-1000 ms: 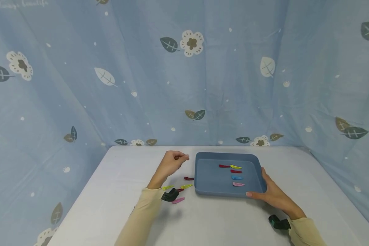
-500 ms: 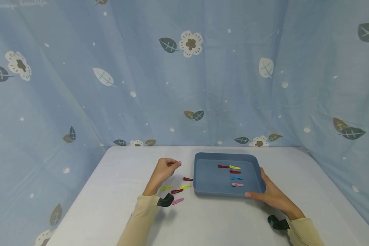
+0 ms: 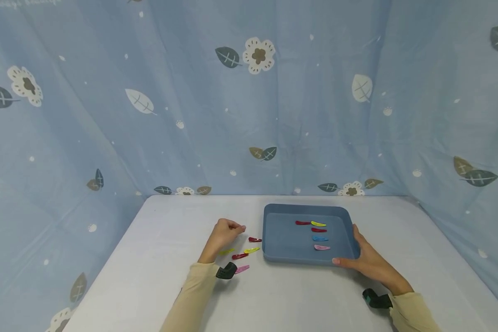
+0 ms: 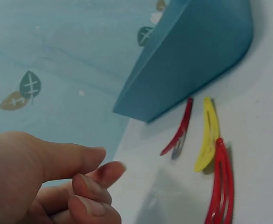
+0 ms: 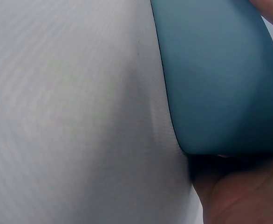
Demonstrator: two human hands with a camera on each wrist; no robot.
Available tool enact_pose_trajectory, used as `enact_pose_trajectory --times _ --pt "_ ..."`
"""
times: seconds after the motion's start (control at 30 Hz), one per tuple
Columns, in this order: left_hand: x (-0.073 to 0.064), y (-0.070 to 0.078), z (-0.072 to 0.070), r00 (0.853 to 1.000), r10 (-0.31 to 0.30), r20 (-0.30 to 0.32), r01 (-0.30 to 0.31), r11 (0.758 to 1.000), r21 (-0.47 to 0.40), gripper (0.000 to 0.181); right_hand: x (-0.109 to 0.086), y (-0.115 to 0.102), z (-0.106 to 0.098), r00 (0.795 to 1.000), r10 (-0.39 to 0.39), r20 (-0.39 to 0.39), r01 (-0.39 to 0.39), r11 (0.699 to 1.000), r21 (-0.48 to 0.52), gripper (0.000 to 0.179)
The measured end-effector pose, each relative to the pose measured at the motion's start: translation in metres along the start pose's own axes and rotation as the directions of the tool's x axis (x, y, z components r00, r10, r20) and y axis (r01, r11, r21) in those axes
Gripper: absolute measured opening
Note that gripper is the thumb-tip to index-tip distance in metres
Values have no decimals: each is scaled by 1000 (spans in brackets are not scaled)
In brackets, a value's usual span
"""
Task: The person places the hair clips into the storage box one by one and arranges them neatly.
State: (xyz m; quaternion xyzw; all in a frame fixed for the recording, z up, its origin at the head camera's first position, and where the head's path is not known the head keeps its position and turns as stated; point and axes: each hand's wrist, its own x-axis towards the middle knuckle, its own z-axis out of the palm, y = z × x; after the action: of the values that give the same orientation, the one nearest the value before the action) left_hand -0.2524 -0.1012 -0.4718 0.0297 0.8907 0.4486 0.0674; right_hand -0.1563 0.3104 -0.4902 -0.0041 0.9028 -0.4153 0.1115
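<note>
My left hand (image 3: 224, 234) hovers over the table left of the blue tray (image 3: 286, 240). Its fingers are loosely curled, with thumb and index tips close together; the left wrist view shows nothing held. Just right of it lie a dark red hair clip (image 4: 179, 130), a yellow hair clip (image 4: 207, 135) and a red hair clip (image 4: 221, 186). A pink hair clip (image 3: 242, 269) and a yellow-green hair clip (image 3: 227, 251), partly hidden by the wrist, lie nearer. My right hand (image 3: 369, 260) grips the tray's front right corner, thumb on the front rim, fingers along the right side.
Inside the tray's right half sit two red clips, a yellow clip (image 3: 318, 223), a blue clip (image 3: 320, 238) and a pink clip (image 3: 322, 247). All stands on a white table (image 3: 294, 299), with a patterned blue curtain (image 3: 191, 152) behind and at the sides.
My left hand has drawn back from beside the tray's far left corner, left and toward me, down nearer the loose clips. The right hand and the tray have stayed in place.
</note>
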Motion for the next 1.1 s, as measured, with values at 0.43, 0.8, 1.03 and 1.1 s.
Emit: enact_pose_trajectory --times 0.43,0.8,1.03,1.1 --pt "-5 1 12 998 -41 48 37 996 86 24 2 0 -1 1000 7 1 -7 1000 -6 133" --pt "-7 2 16 996 -16 85 9 996 84 20 1 0 0 1000 13 -5 -13 1000 -16 134" --pt "-8 2 18 996 -25 82 18 996 83 16 2 0 0 1000 12 -5 -12 1000 -12 134" --pt "-8 3 18 996 -28 85 21 996 85 16 2 0 0 1000 13 -6 -13 1000 -9 134"
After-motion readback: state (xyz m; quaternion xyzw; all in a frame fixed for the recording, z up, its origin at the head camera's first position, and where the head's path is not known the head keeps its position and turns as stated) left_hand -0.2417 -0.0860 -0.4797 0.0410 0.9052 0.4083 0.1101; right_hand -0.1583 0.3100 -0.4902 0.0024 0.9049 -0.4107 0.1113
